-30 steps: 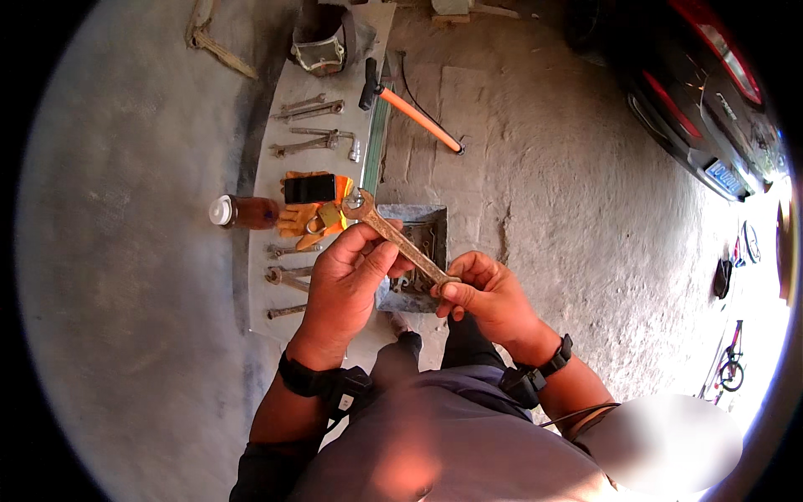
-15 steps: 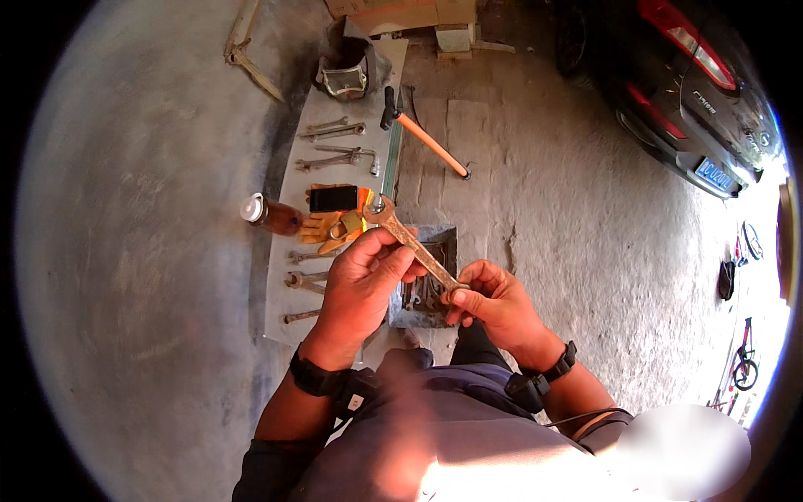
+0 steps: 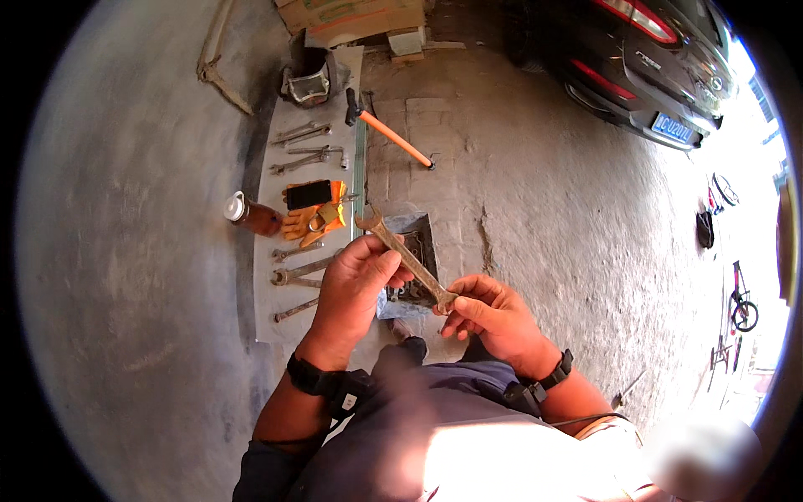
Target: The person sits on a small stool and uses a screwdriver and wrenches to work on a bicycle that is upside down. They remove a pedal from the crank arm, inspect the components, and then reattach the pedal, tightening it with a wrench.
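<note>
A worn, brownish open-end wrench [image 3: 411,261] slants between my two hands, its far jaw up and to the left. My left hand [image 3: 355,284] is closed on its upper shaft, thumb on top. At the lower right end, my right hand [image 3: 495,318] pinches the other head between thumb and fingers, partly hiding it. Beneath the wrench, on the floor, stands a grey box [image 3: 428,251] with several metal tools inside. Left of my left hand, more wrenches [image 3: 293,274] lie on a long pale board [image 3: 266,322].
Farther up the board are orange gloves [image 3: 298,224] with a black phone [image 3: 309,195] and a padlock [image 3: 322,217] on them. A brown bottle [image 3: 259,219] stands by the wall. An orange-handled tool [image 3: 393,138] leans near the board. A dark car [image 3: 644,67] is parked far right.
My view has shifted, so the board and car appear farther left and higher. Both hands keep hold of the wrench, and its tilt is slightly steeper.
</note>
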{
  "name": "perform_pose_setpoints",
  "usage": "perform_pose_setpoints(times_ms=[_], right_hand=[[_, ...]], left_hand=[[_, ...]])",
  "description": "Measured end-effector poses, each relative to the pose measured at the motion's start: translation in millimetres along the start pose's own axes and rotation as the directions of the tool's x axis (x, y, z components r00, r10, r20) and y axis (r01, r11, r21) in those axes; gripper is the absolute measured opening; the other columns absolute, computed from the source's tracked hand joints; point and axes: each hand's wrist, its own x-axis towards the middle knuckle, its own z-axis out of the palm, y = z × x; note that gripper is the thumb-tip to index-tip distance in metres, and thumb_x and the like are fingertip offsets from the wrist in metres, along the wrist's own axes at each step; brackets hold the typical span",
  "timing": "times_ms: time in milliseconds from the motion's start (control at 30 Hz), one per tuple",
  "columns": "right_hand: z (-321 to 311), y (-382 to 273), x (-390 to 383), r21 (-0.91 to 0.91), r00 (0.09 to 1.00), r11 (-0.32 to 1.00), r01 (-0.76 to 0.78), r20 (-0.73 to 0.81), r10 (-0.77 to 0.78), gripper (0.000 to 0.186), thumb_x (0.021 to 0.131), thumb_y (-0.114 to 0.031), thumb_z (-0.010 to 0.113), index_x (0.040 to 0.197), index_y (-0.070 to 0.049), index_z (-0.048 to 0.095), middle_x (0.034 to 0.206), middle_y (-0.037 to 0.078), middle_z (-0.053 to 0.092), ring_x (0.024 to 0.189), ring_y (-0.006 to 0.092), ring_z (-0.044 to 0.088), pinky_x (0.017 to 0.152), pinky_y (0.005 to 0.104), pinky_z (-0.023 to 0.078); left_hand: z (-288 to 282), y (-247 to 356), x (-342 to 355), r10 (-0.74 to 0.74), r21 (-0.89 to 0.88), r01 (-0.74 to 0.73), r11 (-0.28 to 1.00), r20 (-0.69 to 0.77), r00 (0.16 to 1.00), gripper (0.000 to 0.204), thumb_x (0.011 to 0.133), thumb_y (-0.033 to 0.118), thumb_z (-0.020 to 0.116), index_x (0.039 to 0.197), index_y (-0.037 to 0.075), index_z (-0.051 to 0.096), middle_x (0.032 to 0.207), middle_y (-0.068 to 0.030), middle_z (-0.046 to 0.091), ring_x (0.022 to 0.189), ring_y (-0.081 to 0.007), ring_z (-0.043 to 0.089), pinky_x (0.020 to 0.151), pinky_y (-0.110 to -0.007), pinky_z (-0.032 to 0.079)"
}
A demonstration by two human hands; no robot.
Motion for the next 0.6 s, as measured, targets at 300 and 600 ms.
perform_pose_setpoints(times_ms=[300,600], right_hand=[[-124.4,1.6,-100.4,-0.395,0.942,0.864,0.313,0.015,-0.335,0.025,0.096,-0.019,0.064,0.113,-0.001,0.065,0.102,0.011,0.072,0.091,0.0193,0.069,0.078,0.0333,0.054],[-326.8,-61.1,-325.6,-0.608,0.592,0.772,0.187,-0.557,-0.582,0.028,0.094,-0.022,0.065,0.11,0.0,0.065,0.1,0.015,0.072,0.091,0.0234,0.069,0.082,0.0363,0.053]], left_hand=[[167.4,-70.6,-2.4,-0.282,0.067,0.275,0.959,0.129,0.951,0.023,0.102,0.019,0.056,0.115,0.001,0.058,0.098,-0.0094,0.068,0.087,-0.0172,0.064,0.077,-0.032,0.052],[351.4,-159.1,35.2,-0.576,0.289,0.51,0.81,0.227,0.785,0.018,0.104,0.026,0.052,0.103,0.009,0.054,0.065,-0.0008,0.048,0.054,-0.0144,0.049,0.051,-0.032,0.046]])
